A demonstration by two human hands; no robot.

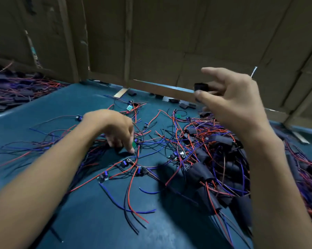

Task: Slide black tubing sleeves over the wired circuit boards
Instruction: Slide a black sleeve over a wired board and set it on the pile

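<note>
We see two bare arms reaching over a dark blue-green table. The left hand is low, near the middle of the frame, w/ its fingers curled down, and the fingertips pinch at a little green circuit board w/ red, blue and black wires lying on the table. We can't tell if the board is lifted or just touched. The right hand is up high, in the upper right of the frame, well above the table. Its thumb and a finger pinch a short black tubing sleeve, while the top finger sticks out straight to the left. More wired boards lie loose in the middle of the table, just below the left hand, each w/ long thin wires spread out. On the right side of the frame there is a big messy pile of boards already in black sleeves, all mixed w/ red and blue wires. A few spare black sleeves lie at the far edge of the table, near the cardboard wall that fills the top of the frame. In the upper left there is another pile of wires and black pieces, dim and hard to make out.
</note>
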